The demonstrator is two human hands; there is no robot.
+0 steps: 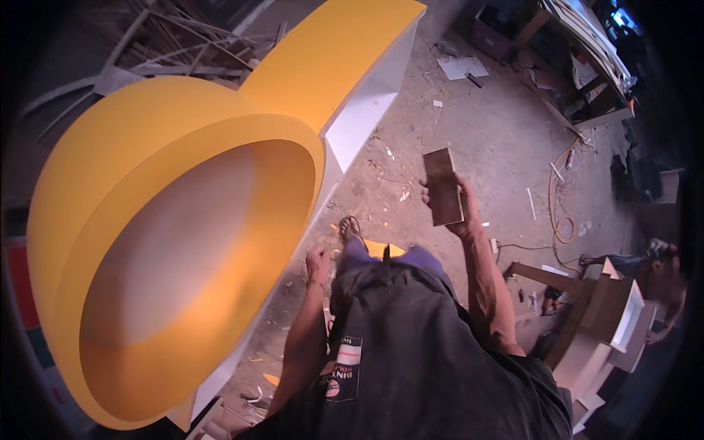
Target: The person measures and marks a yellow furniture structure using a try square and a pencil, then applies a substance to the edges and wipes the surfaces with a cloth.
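Observation:
My right hand [466,208] is wrapped round a brown rectangular block [443,185], flat-faced like a sanding block, and holds it out above the floor. My left hand [318,264] hangs low beside my thigh, its fingers curled into a loose fist with nothing showing in it. Left of that hand stands a large yellow shape [183,99], rounded, with a deep oval hollow and a straight yellow arm running up to the far right. The sides of this piece are white. Neither hand touches it.
Thin wooden strips [198,37] are heaped behind the yellow shape. Scraps and a white sheet [462,67] litter the concrete floor [499,125]. An orange cable [554,198] lies at right, near a cluttered wooden bench [587,44]. Another person [664,282] is beside pale box-like pieces [609,315].

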